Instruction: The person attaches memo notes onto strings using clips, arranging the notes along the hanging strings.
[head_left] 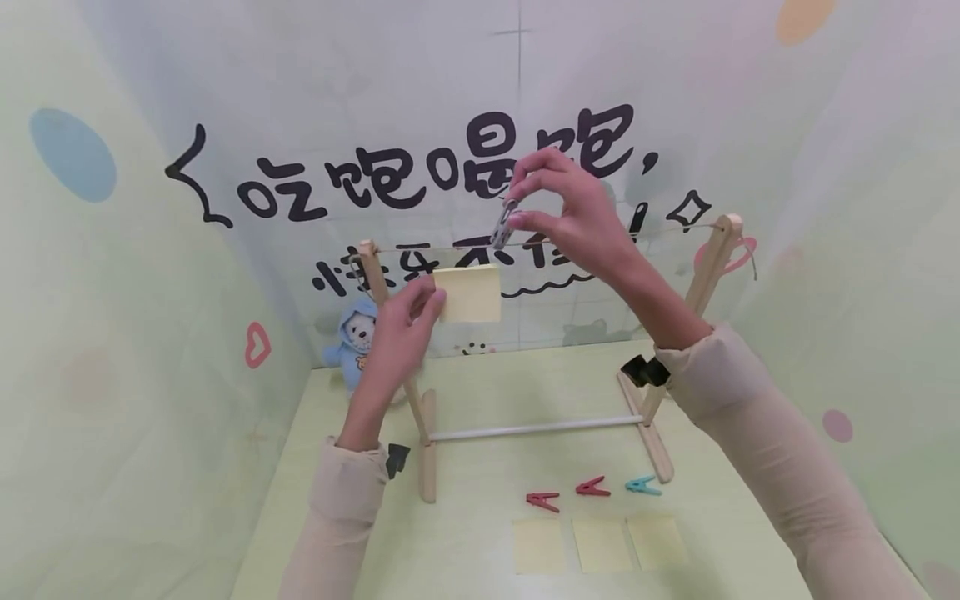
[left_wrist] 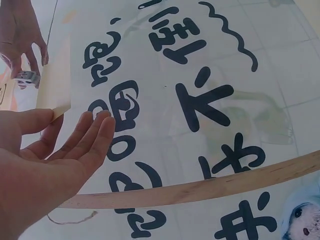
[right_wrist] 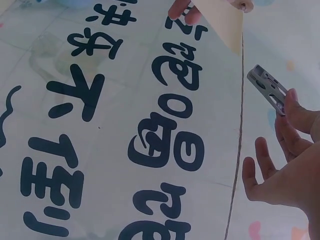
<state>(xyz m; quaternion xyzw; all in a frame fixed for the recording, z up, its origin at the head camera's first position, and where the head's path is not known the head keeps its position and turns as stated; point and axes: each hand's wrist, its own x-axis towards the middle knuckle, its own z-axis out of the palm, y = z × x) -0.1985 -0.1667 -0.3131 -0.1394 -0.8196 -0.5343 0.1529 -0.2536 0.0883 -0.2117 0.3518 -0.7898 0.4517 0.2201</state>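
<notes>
My left hand (head_left: 401, 329) pinches a pale yellow sticky note (head_left: 471, 296) by its left edge between thumb and fingers. The note hangs just below a thin string (head_left: 420, 248) that runs between two wooden posts. In the left wrist view the other fingers of that hand (left_wrist: 60, 160) stick out past the note. My right hand (head_left: 573, 212) is higher and to the right, pinching a grey clothespin (head_left: 504, 225) between thumb and fingertips. The clothespin (right_wrist: 267, 89) overlaps the string in the head view, and in the right wrist view it sits a little to one side of it.
A wooden frame with a left post (head_left: 372, 271), a right post (head_left: 712, 262) and a white crossbar (head_left: 536, 429) stands on the table. Two red clothespins (head_left: 593, 487), a blue one (head_left: 643, 486) and three sticky notes (head_left: 602, 546) lie in front. A blue-hooded plush toy (head_left: 351, 354) sits behind the left post.
</notes>
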